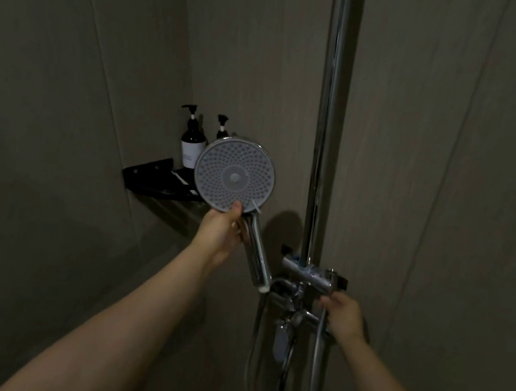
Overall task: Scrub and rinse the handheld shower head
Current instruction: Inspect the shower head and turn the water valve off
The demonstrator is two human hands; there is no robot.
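now left hand grips shower head

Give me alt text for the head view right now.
The left hand holds the handheld shower head up by its chrome handle, spray face toward the camera, while the right hand grips a control on the chrome mixer valve. Behind, two pump bottles stand on a black corner shelf.

Both forearms are bare to the frame's lower edge, with no sleeves, the left hand and right hand ungloved.
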